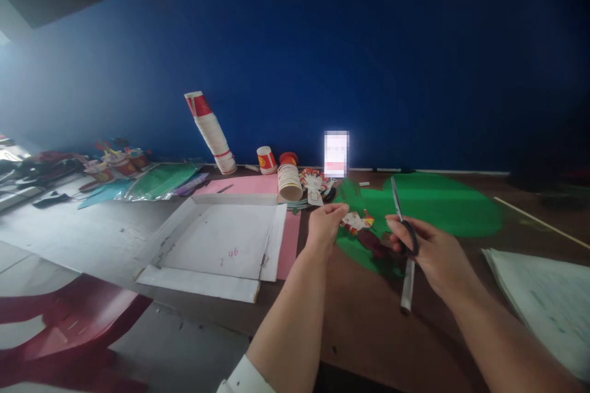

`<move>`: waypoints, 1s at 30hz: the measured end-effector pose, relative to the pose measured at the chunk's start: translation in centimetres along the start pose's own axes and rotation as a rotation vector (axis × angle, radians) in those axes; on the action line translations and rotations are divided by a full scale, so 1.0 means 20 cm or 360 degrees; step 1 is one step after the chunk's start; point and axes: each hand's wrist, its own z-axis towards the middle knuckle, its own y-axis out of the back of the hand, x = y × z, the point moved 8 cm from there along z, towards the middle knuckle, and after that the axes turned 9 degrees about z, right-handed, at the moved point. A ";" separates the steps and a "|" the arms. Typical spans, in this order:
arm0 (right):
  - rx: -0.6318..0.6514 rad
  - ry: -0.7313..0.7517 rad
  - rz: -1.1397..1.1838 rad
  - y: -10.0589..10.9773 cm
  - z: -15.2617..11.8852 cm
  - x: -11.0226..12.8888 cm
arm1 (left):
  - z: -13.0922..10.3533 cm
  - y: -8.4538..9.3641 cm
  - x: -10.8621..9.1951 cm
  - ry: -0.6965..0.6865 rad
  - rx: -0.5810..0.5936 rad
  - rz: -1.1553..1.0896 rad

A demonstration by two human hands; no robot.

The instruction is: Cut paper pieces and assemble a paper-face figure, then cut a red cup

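Observation:
My right hand (431,252) is closed around the black handles of a pair of scissors (396,196), whose blades point up and away from me. To its left, my left hand (326,224) has thumb and fingers pinched together. What lies between those fingertips, if anything, I cannot make out. Just beyond the left hand is a cluster of white and red paper cutouts (314,183). Between the two hands lies a patterned white, red and yellow paper piece (354,222), with a dark red piece (372,244) beside it, over green sheet material (437,202).
A tall leaning stack of paper cups (214,135), a single cup (266,161) and a cup stack on its side (289,181) stand at the back. Left is a shallow white cardboard tray (207,239) on pink paper (288,252). White sheets (544,301) lie right; a red chair (83,325) stands lower left.

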 end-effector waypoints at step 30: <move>0.0194 -0.0105 -0.0109 -0.08 0.00 -0.08 | 0.04 0.18 -0.01 -0.0077 -0.0409 -0.0301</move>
